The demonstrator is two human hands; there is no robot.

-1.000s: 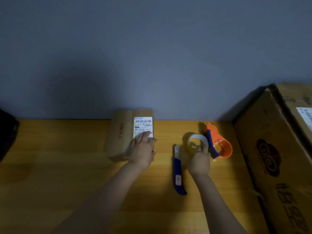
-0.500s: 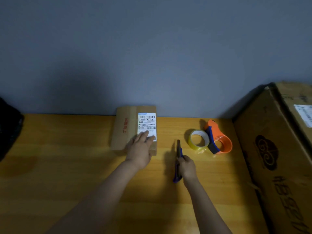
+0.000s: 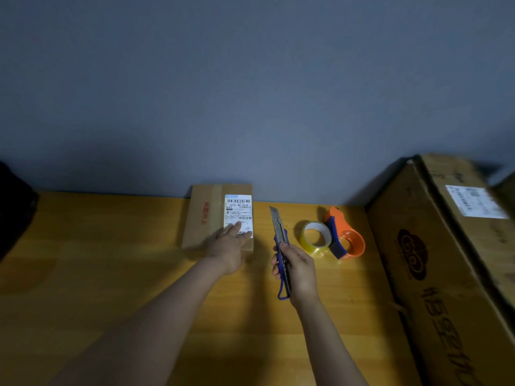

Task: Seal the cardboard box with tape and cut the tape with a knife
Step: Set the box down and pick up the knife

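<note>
A small cardboard box (image 3: 206, 218) with a white shipping label and red print lies at the back of the wooden table, against the wall. My left hand (image 3: 230, 247) rests flat on its near right corner, fingers spread over the label. My right hand (image 3: 298, 267) grips the blue handle of a utility knife (image 3: 278, 227), lifted off the table, its metal blade extended and pointing away toward the wall. To the right of the knife stands a roll of clear yellowish tape (image 3: 316, 238), leaning against an orange and blue tape dispenser (image 3: 347, 236).
A large cardboard carton (image 3: 446, 260) with dark print fills the right side of the table (image 3: 97, 274). A dark object (image 3: 14, 210) sits at the far left edge. A grey wall runs along the back.
My right hand left the tape roll, took the knife from the table and raised it with the blade out. My left hand stayed on the box.
</note>
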